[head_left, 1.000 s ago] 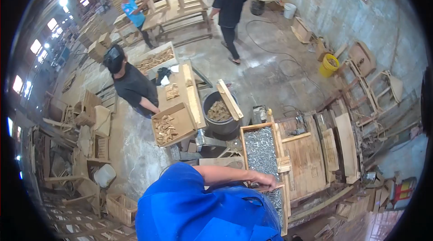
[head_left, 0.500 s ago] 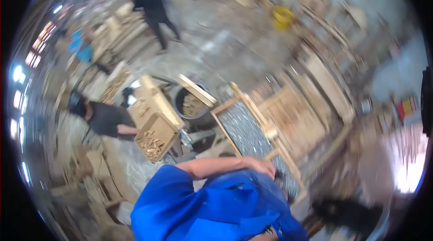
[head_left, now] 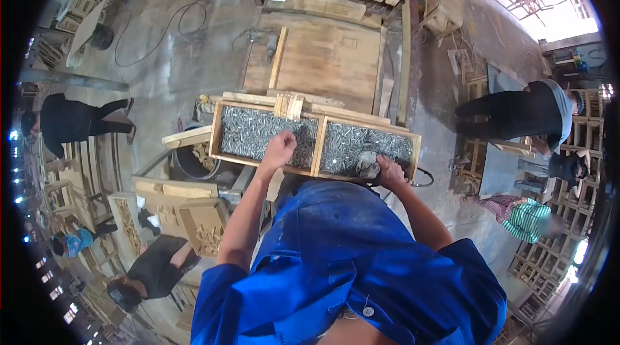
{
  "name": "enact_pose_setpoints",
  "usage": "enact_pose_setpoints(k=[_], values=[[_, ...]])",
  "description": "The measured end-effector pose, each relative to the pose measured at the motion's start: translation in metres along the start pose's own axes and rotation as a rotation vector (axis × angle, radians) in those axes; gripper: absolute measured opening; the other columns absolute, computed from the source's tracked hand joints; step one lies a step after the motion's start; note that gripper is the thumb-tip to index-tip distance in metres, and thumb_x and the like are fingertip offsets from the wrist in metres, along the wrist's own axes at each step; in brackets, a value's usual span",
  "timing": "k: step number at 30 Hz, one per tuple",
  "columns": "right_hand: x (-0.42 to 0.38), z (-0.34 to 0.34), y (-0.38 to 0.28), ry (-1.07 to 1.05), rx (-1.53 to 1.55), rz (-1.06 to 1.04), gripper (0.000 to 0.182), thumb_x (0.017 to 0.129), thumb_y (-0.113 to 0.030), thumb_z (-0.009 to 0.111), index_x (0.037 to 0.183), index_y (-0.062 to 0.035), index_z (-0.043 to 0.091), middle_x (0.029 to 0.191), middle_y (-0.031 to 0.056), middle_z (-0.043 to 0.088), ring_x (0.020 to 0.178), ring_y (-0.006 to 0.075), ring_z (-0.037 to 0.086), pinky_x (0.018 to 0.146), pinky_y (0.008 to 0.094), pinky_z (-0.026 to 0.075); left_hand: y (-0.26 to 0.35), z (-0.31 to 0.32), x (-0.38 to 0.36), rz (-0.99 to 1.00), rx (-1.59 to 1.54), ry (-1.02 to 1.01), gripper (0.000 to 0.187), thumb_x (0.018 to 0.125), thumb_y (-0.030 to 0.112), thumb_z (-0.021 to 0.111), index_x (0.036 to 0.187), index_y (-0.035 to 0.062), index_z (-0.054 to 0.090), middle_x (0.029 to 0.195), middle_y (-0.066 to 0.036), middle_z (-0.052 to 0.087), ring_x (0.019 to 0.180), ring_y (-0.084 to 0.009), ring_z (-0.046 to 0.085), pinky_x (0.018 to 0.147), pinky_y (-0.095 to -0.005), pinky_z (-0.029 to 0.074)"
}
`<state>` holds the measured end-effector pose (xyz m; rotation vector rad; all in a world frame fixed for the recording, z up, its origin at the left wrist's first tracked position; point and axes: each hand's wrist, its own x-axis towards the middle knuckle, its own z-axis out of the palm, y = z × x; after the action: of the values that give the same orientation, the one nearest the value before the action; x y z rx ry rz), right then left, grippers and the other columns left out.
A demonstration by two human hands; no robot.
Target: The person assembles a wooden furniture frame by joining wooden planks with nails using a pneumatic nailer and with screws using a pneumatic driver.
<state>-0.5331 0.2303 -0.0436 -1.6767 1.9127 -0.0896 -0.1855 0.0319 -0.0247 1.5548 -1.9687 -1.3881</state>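
A wooden tray (head_left: 367, 124) with two compartments lies in front of me, filled with many small silvery metal pieces like screws or nails. Over the left compartment is my left hand (head_left: 279, 150), its fingers curled together; what they hold, if anything, is too small to make out. My right hand (head_left: 390, 173) is at the near right corner of the other compartment, closed around a grey, rounded metal tool (head_left: 368, 165) whose exact kind is not clear. Small wooden blocks (head_left: 289, 106) sit on the tray's far rim, near the middle.
Beyond the tray is a wooden board table (head_left: 323, 64) with a power tool (head_left: 272, 48) on it. To the left stand a dark bucket (head_left: 187, 164) of wood pieces and a box (head_left: 187, 216) of wood parts. A black hose (head_left: 426, 178) curves at right. Several people work around.
My view has turned and steadied from a blur. One forearm reached to the tray earlier; now both hands show, one over each compartment.
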Motion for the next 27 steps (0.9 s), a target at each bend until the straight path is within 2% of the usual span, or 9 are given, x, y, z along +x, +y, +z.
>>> enact_pose_setpoints(k=[3, 6, 12, 14, 16, 19, 22, 26, 27], values=[[-0.002, -0.007, -0.008, -0.005, 0.031, 0.007, 0.054, 0.071, -0.033, 0.081, 0.107, -0.0046, 0.052, 0.103, 0.0223, 0.062, 0.098, 0.0455, 0.061, 0.081, 0.0531, 0.050, -0.024, 0.014, 0.006, 0.076, 0.061, 0.037, 0.017, 0.081, 0.001, 0.058, 0.094, -0.0009, 0.067, 0.089, -0.021, 0.069, 0.080, -0.0368, 0.068, 0.075, -0.0435, 0.055], [0.001, -0.010, -0.010, -0.013, 0.052, 0.019, 0.052, 0.071, -0.032, 0.081, 0.106, -0.0041, 0.054, 0.105, 0.0230, 0.062, 0.101, 0.0460, 0.061, 0.084, 0.0517, 0.049, -0.033, 0.027, 0.006, 0.200, 0.194, 0.091, 0.019, 0.080, -0.001, 0.056, 0.096, -0.0001, 0.066, 0.090, -0.021, 0.069, 0.083, -0.0384, 0.068, 0.077, -0.0453, 0.054], [0.001, 0.002, 0.000, 0.030, 0.041, 0.017, 0.037, 0.080, -0.020, 0.068, 0.111, -0.0041, 0.053, 0.107, 0.0224, 0.061, 0.103, 0.0453, 0.060, 0.085, 0.0516, 0.049, -0.019, 0.022, -0.004, 0.183, 0.161, 0.175, 0.019, 0.086, 0.000, 0.057, 0.098, 0.0008, 0.071, 0.094, -0.022, 0.071, 0.085, -0.0380, 0.069, 0.079, -0.0429, 0.055], [0.002, -0.006, -0.007, -0.007, 0.033, 0.019, 0.036, 0.081, -0.018, 0.066, 0.112, -0.0036, 0.052, 0.108, 0.0219, 0.061, 0.104, 0.0449, 0.059, 0.085, 0.0515, 0.049, -0.036, 0.026, 0.002, -0.044, -0.350, 0.153, 0.019, 0.085, -0.001, 0.058, 0.100, -0.0016, 0.070, 0.093, -0.021, 0.071, 0.080, -0.0366, 0.070, 0.075, -0.0396, 0.056], [0.001, -0.009, -0.009, -0.019, 0.056, 0.038, 0.034, 0.081, -0.017, 0.065, 0.110, -0.0030, 0.052, 0.106, 0.0216, 0.061, 0.104, 0.0442, 0.059, 0.084, 0.0512, 0.049, -0.050, 0.025, 0.005, -0.033, -0.529, 0.159, 0.021, 0.083, -0.003, 0.059, 0.100, -0.0039, 0.070, 0.091, -0.021, 0.072, 0.074, -0.0358, 0.070, 0.069, -0.0368, 0.057], [-0.001, -0.009, -0.007, 0.000, 0.005, 0.022, 0.042, 0.076, -0.023, 0.074, 0.106, -0.0030, 0.052, 0.103, 0.0203, 0.060, 0.104, 0.0425, 0.059, 0.083, 0.0502, 0.049, -0.021, 0.007, -0.003, 0.212, 0.419, 0.248, 0.028, 0.084, 0.006, 0.064, 0.111, -0.0006, 0.068, 0.096, -0.021, 0.071, 0.087, -0.0366, 0.067, 0.081, -0.0440, 0.053], [0.000, -0.006, -0.003, 0.038, -0.024, -0.068, 0.048, 0.073, -0.015, 0.073, 0.115, -0.0038, 0.052, 0.105, 0.0192, 0.059, 0.102, 0.0410, 0.060, 0.084, 0.0492, 0.051, 0.019, 0.011, -0.009, 0.318, 0.451, 0.284, 0.028, 0.085, 0.011, 0.065, 0.111, 0.0010, 0.067, 0.099, -0.020, 0.070, 0.092, -0.0374, 0.065, 0.086, -0.0468, 0.051], [-0.006, -0.008, -0.001, 0.048, -0.010, -0.105, 0.052, 0.071, -0.012, 0.072, 0.117, -0.0015, 0.052, 0.106, 0.0189, 0.057, 0.102, 0.0393, 0.060, 0.084, 0.0464, 0.053, 0.050, 0.065, 0.005, 0.597, 0.567, -0.113, 0.018, 0.087, 0.011, 0.060, 0.100, 0.0012, 0.068, 0.094, -0.019, 0.068, 0.091, -0.0349, 0.067, 0.080, -0.0432, 0.055], [-0.009, -0.011, 0.000, 0.071, -0.039, -0.136, 0.053, 0.071, -0.011, 0.073, 0.118, -0.0017, 0.051, 0.106, 0.0184, 0.057, 0.102, 0.0389, 0.060, 0.084, 0.0461, 0.053, 0.060, 0.084, 0.013, 0.558, 0.649, -0.162, 0.018, 0.086, 0.009, 0.060, 0.100, 0.0020, 0.069, 0.092, -0.018, 0.068, 0.091, -0.0334, 0.067, 0.080, -0.0415, 0.055]])
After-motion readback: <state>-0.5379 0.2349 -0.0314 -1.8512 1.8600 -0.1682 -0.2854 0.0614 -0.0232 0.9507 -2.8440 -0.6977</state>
